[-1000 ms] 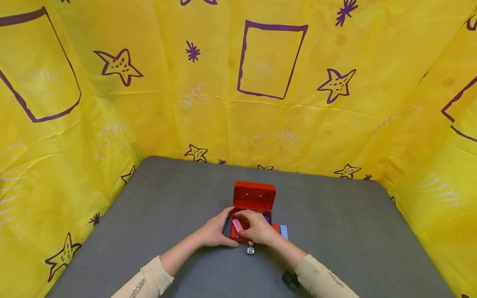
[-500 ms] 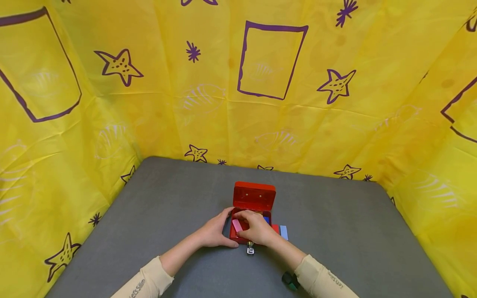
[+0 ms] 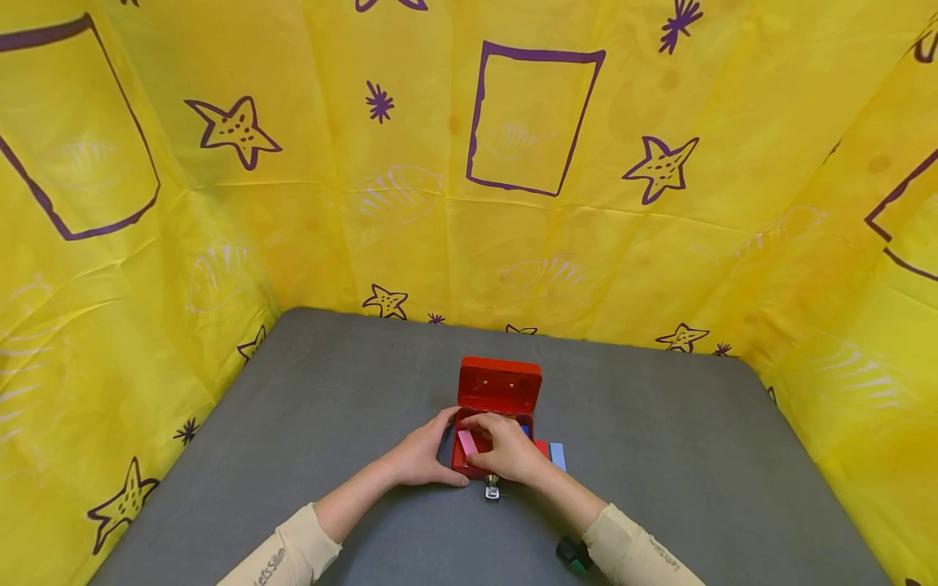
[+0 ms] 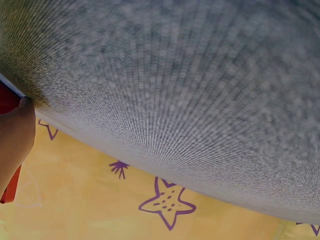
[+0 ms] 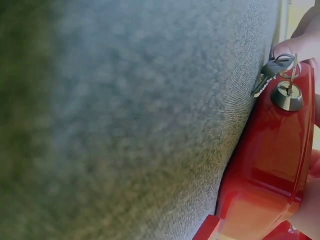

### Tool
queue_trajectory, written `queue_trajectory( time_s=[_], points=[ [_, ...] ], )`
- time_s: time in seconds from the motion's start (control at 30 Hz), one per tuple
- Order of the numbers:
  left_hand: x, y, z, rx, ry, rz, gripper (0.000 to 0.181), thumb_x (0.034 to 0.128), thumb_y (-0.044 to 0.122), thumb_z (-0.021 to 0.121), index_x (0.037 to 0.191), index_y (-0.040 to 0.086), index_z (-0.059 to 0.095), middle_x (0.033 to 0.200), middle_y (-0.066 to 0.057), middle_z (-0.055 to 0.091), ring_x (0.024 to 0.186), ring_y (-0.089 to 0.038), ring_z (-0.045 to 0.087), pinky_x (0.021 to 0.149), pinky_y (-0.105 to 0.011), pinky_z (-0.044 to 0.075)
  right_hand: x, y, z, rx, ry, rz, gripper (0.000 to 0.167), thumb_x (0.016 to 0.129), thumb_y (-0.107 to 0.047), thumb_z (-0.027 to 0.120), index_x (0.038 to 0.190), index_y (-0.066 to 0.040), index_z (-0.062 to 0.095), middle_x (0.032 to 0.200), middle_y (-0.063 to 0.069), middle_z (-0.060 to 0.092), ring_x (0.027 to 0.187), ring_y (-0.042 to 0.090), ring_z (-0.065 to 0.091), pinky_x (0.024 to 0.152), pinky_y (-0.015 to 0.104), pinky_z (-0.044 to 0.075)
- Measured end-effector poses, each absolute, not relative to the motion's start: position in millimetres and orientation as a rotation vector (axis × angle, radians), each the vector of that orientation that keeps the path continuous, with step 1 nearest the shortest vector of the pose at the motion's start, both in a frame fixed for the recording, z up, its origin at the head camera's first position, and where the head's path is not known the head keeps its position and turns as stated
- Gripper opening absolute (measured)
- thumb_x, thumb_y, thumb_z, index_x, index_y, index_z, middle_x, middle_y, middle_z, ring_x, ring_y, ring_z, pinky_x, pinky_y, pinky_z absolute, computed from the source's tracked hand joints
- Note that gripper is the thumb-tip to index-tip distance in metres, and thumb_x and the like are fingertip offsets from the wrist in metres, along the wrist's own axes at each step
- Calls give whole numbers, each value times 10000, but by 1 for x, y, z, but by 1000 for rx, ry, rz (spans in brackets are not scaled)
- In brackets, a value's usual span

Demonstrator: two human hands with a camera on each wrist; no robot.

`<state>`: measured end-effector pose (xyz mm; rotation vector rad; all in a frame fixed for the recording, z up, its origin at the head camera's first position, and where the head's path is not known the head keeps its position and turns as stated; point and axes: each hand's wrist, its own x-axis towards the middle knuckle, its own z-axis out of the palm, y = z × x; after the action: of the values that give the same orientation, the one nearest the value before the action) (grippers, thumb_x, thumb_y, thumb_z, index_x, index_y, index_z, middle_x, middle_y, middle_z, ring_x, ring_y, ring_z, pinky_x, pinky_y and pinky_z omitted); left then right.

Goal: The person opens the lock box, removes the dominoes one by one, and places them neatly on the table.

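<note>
Gray desk (image 3: 352,382), yellow starfish-printed cloth (image 3: 410,244) at far, left and right, open red box (image 3: 500,387) at near middle, left hand (image 3: 425,454) gripping its left side, right hand (image 3: 510,448) pinching a pink block (image 3: 466,443) inside

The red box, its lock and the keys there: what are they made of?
Red box: probably painted metal; its smooth walls shine, though plastic could look similar. Lock: apparently polished metal, silvery with bright highlights. Keys: likely metal too, grey with a toothed, glinting blade.

And there's the box (image 5: 262,157) sitting on the surface (image 3: 330,366), left hand (image 3: 427,452) leftward, block (image 3: 467,443) inside by right hand (image 3: 507,448), keys (image 5: 273,68) in front, two others (image 3: 558,457) right.
</note>
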<state>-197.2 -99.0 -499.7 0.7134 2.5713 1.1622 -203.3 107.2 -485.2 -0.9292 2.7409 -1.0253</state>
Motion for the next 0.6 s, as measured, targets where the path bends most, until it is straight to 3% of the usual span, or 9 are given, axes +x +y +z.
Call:
queue_trajectory(
  time_s=[0.23,0.6],
  points=[
    [-196,-99,-500,714,2573,1157,1013,694,349,871,1467,52,288,1436,-161,442,1276,-334,455,1034,-559,379,-202,112,-487,-903,2698,-1118,452,823,-142,775,1244,-58,630,1179,73,655,1019,226,618,886,358,527],
    [-195,-98,-498,686,2571,1150,1001,700,349,863,1469,64,290,1429,-145,448,1261,-329,459,1020,-562,394,-197,123,-479,-723,2549,-1325,444,836,-147,756,1247,-40,627,1168,84,658,1039,253,634,901,425,524]
  ],
)
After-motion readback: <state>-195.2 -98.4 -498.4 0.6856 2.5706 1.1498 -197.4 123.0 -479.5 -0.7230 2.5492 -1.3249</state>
